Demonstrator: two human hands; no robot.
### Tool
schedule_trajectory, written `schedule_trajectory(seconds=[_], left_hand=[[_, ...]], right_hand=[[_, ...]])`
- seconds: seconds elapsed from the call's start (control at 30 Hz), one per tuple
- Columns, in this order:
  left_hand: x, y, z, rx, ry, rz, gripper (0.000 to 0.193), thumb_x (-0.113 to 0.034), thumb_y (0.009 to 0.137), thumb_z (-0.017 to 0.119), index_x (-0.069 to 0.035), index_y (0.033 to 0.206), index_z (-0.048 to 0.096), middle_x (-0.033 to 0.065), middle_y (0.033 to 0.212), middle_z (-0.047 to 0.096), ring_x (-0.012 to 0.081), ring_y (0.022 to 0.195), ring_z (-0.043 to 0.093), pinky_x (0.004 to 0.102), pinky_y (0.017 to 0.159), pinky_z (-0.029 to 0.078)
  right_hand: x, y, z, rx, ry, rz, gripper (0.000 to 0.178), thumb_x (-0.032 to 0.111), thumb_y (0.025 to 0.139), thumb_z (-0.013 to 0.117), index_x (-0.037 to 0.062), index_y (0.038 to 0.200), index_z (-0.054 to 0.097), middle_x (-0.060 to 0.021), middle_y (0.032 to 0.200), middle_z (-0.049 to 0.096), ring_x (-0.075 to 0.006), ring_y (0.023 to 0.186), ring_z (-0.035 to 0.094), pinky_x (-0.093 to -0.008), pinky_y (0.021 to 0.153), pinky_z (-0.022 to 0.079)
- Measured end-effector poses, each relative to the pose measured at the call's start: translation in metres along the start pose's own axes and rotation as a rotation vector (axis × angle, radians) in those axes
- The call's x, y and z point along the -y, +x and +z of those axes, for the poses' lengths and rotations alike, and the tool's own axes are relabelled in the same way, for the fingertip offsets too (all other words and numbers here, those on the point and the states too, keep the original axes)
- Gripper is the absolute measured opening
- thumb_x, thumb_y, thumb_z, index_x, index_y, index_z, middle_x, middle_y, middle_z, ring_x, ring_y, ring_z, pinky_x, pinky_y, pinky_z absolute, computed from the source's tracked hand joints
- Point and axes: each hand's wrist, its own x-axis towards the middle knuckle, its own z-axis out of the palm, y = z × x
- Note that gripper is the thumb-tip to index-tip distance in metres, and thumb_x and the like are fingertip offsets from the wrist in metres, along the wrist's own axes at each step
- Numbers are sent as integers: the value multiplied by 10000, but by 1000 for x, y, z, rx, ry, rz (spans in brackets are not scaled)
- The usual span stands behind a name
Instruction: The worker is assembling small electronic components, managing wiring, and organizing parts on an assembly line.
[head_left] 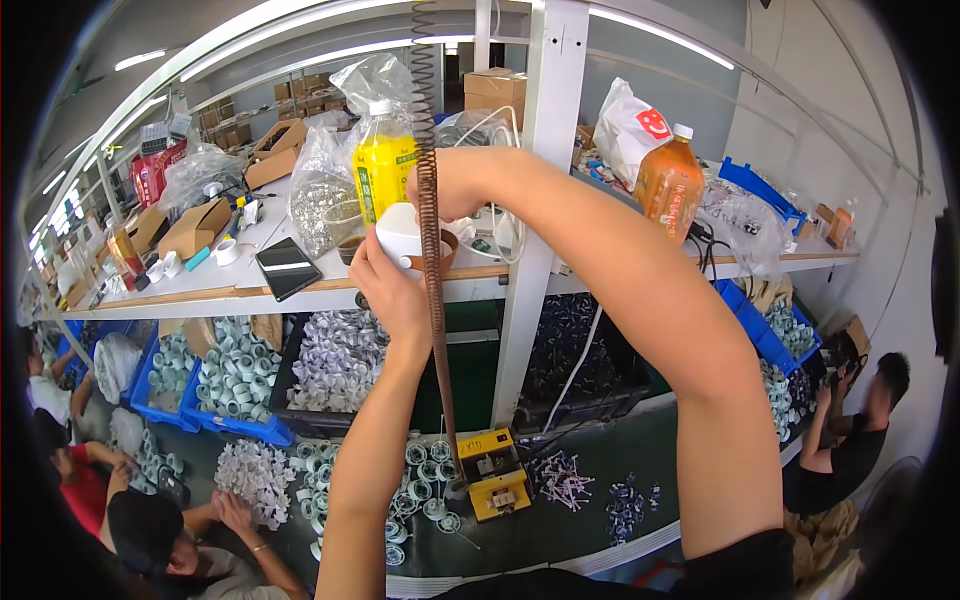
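My left hand (pixel 393 295) is raised to the shelf with its fingers closed round a rounded white plastic case (pixel 400 236). Just above the case is my right hand (pixel 465 182), its fingers curled in; a brown coil spring (pixel 428 200) crosses in front of them and hides what they hold. Right behind both hands stands a yellow drink bottle (pixel 377 165) with a white cap. A brown cup-like thing (pixel 449 250) sits beside the case, partly covered by the spring. To the left of my left hand a dark flat tablet-like device (pixel 287 268) lies at the shelf edge.
The spring hangs down to a yellow machine (pixel 497 480) on the green bench. Round pale-green parts (pixel 420 480), white parts (pixel 255 482) and pink-white pins (pixel 562 481) lie around it. Black bins (pixel 300 405) and blue bins (pixel 262 428) stand under the shelf. Other people (pixel 150 530) work nearby.
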Motion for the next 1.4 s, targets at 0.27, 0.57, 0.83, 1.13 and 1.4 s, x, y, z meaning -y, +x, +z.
schedule_trajectory(seconds=[0.27,0.57,0.83,1.13,1.4], left_hand=[[-19,-1,2,32,211,60,823,-420,782,792,75,1326,424,253,1202,524,408,1115,501,488,961,382],[-28,-7,3,89,211,102,933,-370,735,823,68,1413,354,270,1287,493,437,1184,466,504,1026,328],[-23,-3,-8,188,189,99,860,-159,714,815,16,1428,370,227,1284,524,405,1164,521,463,989,404],[-32,6,-8,184,225,66,757,-173,727,820,18,1363,456,236,1179,569,411,1053,584,459,910,468],[-15,-6,1,184,233,86,885,-294,718,805,14,1428,375,235,1235,527,420,1139,504,486,985,377]], right_hand=[[23,-14,-9,-115,-195,193,219,262,853,687,77,945,761,-142,968,728,-286,930,699,-413,793,549],[9,-53,-27,-977,-187,-186,186,230,836,675,53,779,681,-105,762,647,-305,827,633,-416,749,514],[-11,-92,-7,-1197,-108,-213,190,212,807,722,59,729,643,-78,711,603,-277,763,591,-392,734,475],[-25,-111,21,-1653,179,-154,99,144,845,690,58,826,646,-70,808,644,-249,827,627,-365,752,495],[-149,-41,30,-1344,1060,606,185,149,877,635,46,1025,681,-97,1009,699,-251,888,675,-352,822,518]])
